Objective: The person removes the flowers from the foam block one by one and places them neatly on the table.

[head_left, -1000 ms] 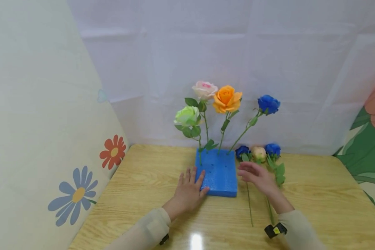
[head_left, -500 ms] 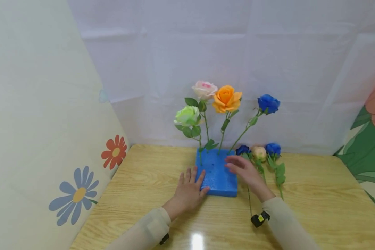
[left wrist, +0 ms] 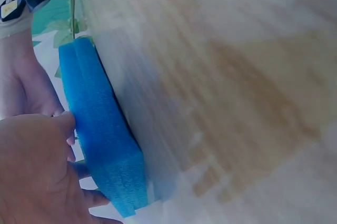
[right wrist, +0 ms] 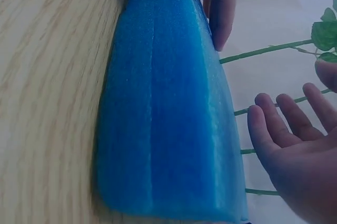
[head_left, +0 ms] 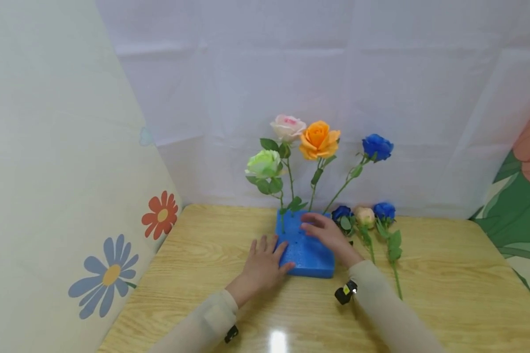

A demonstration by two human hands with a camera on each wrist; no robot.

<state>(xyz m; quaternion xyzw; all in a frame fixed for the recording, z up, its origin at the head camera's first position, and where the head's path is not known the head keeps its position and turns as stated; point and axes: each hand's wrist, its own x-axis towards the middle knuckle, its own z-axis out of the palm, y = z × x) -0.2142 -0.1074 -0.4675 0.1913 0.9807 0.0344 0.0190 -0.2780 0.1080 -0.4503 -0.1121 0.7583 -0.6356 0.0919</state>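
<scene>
A blue foam block [head_left: 311, 260] lies on the table with four flowers standing in its back part: light green [head_left: 264, 163], pale pink [head_left: 288, 128], orange [head_left: 319, 140] and blue [head_left: 377, 147]. My left hand [head_left: 263, 267], fingers spread, rests on the block's left edge; in the left wrist view this hand [left wrist: 39, 169] touches the block [left wrist: 105, 124]. Over the block hovers my right hand [head_left: 328, 234] with relaxed fingers, holding nothing. The right wrist view shows the right hand [right wrist: 300, 145] beside the block [right wrist: 163, 108], near the green stems.
Right of the block, a dark blue flower [head_left: 342, 214], a cream flower [head_left: 364, 217] and a blue flower [head_left: 384, 211] lie on the wooden table [head_left: 441, 264]. A pale cloth [head_left: 247, 63] hangs behind; a panel with printed flowers [head_left: 111, 275] stands at the left.
My right hand has moved left from beside the lying flowers to over the block. My left hand has stayed at the block's left edge, and the flowers have barely shifted in view.
</scene>
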